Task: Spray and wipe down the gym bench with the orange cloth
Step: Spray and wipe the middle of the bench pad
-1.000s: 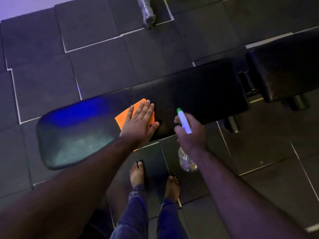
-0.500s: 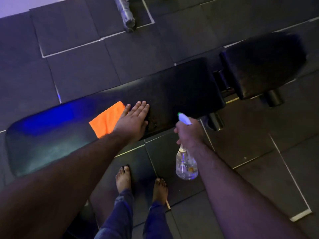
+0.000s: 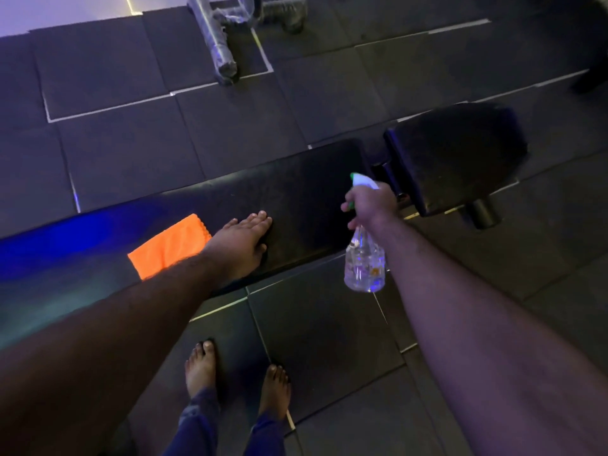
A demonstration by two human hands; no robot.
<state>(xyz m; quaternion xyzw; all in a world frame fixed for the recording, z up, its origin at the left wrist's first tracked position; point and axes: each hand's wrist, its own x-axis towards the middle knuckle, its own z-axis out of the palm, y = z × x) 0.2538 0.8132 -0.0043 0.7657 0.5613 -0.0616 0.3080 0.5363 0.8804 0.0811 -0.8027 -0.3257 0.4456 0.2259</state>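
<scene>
On the bench (image 3: 296, 192), left hand (image 3: 241, 246) lies flat beside the cloth (image 3: 169, 246); right hand (image 3: 370, 204) grips the bottle (image 3: 363, 261). Wiping looks unfinished.

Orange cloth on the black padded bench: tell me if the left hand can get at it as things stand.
Probably yes. The orange cloth lies flat on the black padded bench right beside the left hand, which rests open on the pad; nothing lies between them. The right hand is occupied, holding the clear spray bottle.

The left hand (image 3: 241, 246) lies flat on the desk (image 3: 296, 199); the cloth (image 3: 171, 246) lies just left of it, the spray bottle (image 3: 364, 258) to its right.
</scene>
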